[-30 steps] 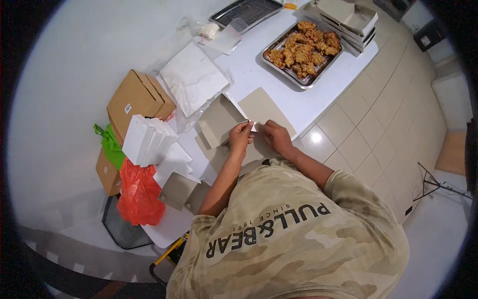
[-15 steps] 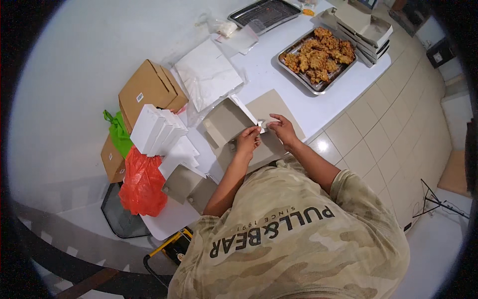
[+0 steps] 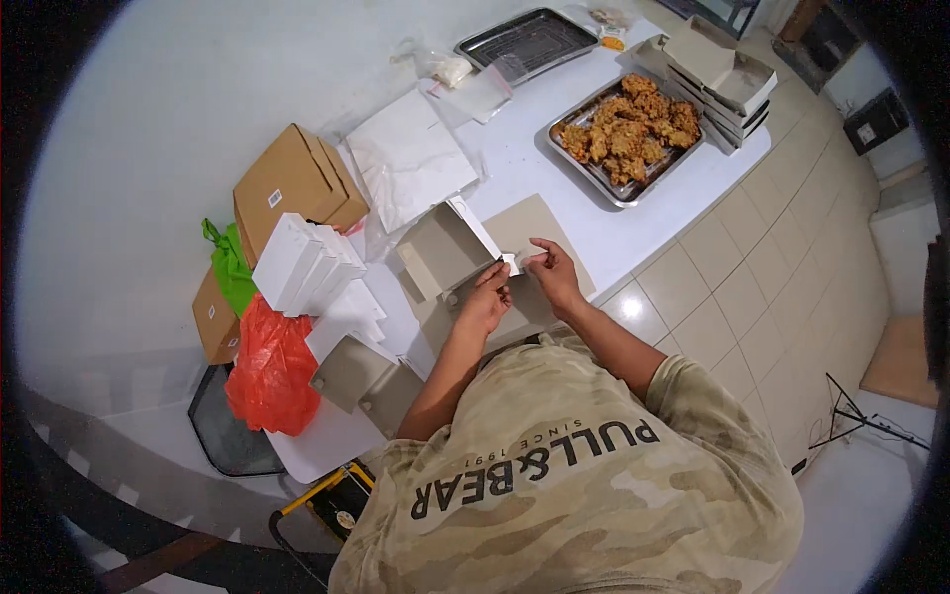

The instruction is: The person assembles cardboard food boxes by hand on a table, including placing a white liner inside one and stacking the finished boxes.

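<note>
Box (image 3: 447, 246), part-folded, lies on the white table (image 3: 599, 230), its grey hollow facing upward; its white side wall slants from upper left to lower right, though the overall long axis is unclear. Left hand (image 3: 488, 297) pinches a white corner tab (image 3: 512, 264); right hand (image 3: 556, 279) curls just beside it, its grip impossible to tell.

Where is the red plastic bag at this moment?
In the head view, the red plastic bag is on the left, at the edge of the white table, just below the white boxes.
</note>
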Motion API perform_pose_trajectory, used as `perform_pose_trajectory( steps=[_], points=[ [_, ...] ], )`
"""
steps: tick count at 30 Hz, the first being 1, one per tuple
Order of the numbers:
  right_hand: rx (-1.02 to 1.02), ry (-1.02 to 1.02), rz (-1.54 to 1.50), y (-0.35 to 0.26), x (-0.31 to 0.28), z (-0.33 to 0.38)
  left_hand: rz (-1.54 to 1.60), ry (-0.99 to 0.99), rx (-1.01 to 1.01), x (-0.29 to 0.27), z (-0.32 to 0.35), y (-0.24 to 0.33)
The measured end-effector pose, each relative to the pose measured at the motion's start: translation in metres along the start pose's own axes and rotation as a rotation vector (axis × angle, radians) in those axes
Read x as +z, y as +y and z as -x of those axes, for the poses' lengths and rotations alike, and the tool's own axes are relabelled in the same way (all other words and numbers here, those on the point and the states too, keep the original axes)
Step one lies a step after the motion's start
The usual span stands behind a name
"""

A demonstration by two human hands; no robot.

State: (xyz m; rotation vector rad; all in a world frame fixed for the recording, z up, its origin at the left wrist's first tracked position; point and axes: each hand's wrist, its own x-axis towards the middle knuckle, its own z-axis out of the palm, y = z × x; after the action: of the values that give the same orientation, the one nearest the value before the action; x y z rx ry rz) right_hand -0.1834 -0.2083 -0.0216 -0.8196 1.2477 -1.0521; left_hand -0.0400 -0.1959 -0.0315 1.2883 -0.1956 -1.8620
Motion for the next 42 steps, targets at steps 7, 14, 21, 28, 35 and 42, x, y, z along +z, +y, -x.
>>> perform_pose_trajectory(
  steps=[7, 14, 21, 28, 35, 42],
  points=[
    [0.025, -0.036, -0.103, -0.003, -0.004, 0.0, -0.001, -0.048, 0.043, 0.005, 0.002, -0.002],
    [0.137, -0.067, -0.137, -0.016, -0.008, -0.001, -0.171, 0.002, 0.172, 0.012, -0.002, -0.003],
    [0.251, -0.037, -0.189, -0.018, 0.001, 0.002, -0.677, 0.303, 0.747, 0.016, -0.012, -0.012],
    [0.338, -0.044, -0.287, -0.001, -0.013, 0.001, -1.09, 0.274, 0.985, 0.043, 0.012, -0.001],
    [0.476, 0.043, -0.446, 0.056, -0.031, -0.007, -1.344, 0.052, 0.918, 0.026, -0.003, -0.023],
    [0.54, 0.018, -0.514, 0.055, -0.038, -0.007, -1.423, -0.003, 0.86, 0.029, -0.003, -0.027]
  ],
)
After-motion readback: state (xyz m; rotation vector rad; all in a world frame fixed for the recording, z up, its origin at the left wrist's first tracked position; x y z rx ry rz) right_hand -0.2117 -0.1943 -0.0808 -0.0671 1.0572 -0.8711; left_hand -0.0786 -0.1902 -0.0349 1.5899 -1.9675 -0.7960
